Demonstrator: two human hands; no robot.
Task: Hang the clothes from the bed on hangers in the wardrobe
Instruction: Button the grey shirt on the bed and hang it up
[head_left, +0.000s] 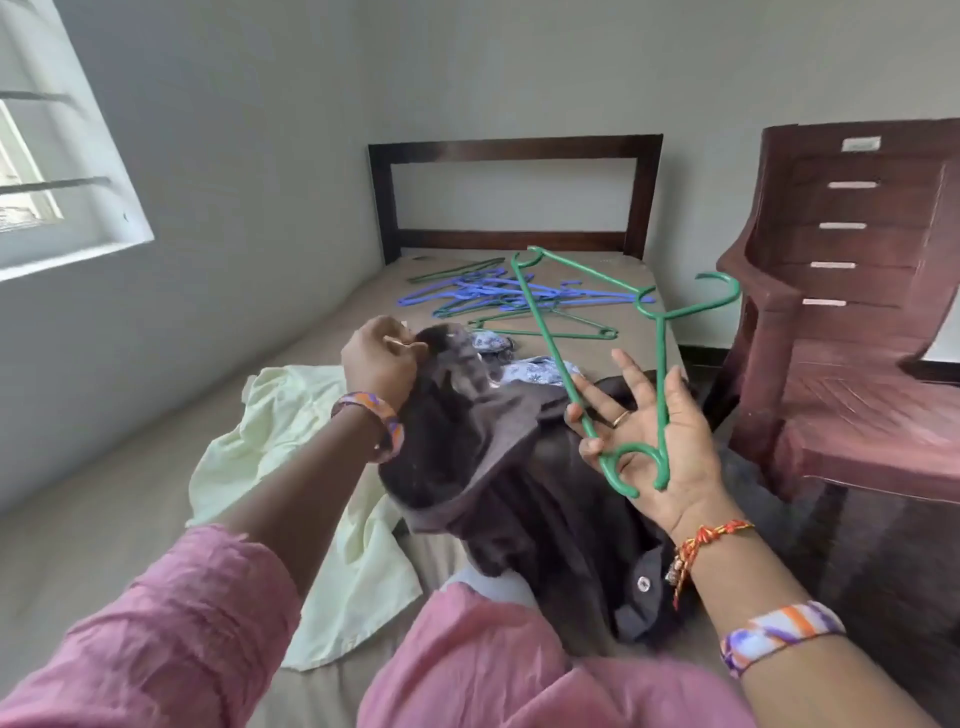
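My left hand (379, 364) grips the top of a dark brown garment (467, 447) and lifts it off the bed (156, 545). My right hand (649, 441) is raised palm up beside it, fingers spread, with a green hanger (550, 343) pinched between thumb and forefinger and its lower end lying across the palm. A pale yellow garment (291, 467) lies flat on the mattress to the left. A blue-and-white patterned cloth (535, 371) peeks out behind the dark garment. The wardrobe is out of view.
A pile of several blue and green hangers (498, 296) lies near the dark wooden headboard (514, 150). A maroon plastic chair (852, 312) stands close to the bed's right side. A window (41, 171) is in the left wall.
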